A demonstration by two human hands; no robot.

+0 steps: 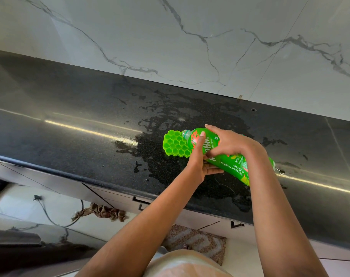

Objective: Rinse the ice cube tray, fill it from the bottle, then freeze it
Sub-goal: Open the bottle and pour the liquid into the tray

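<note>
The ice cube tray point(174, 144) lies flat on the wet countertop point(70, 116). The bottle point(236, 168) is tipped almost level, its open mouth over the tray's 3 o'clock edge, seemingly to pour into the cells. Its base points to 4 o'clock. The left hand point(200, 162) cradles it from beneath, and the right hand point(226, 142) is wrapped over its top.

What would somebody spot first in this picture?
The bright green plastic bottle, tipped in the left hand and right hand, has its open mouth over the green honeycomb ice cube tray. Around them, a wet puddle spreads across the black speckled countertop.
</note>
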